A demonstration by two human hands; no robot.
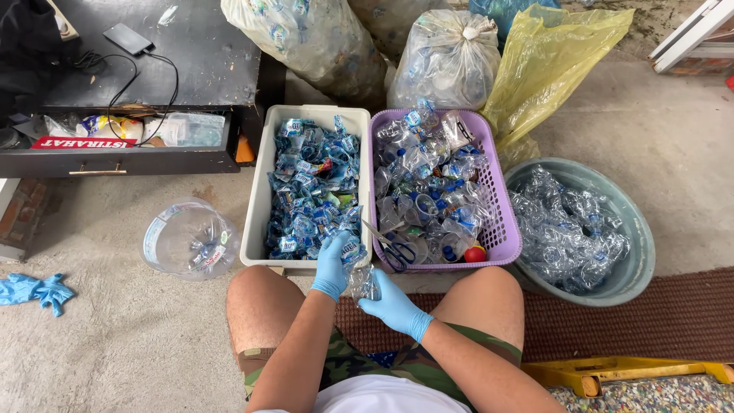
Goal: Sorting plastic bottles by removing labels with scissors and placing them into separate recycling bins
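Together, both gloved hands close on a crumpled clear bottle above the knees: left hand pinching its blue label, right hand gripping below. Fingertips are hidden behind plastic. Scissors lie in the purple basket.

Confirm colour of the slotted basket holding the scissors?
Purple basket, scissors inside; seen clearly in the head view.

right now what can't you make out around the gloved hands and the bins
- Crushed clear bottle, head view: the gloved left hand and right hand cover parts of it.
- Scissors in the purple basket: blade tips buried under bottles.
- White bin: its depth is hidden by the torn labels.
- Yellow object: cut off at the bottom edge.
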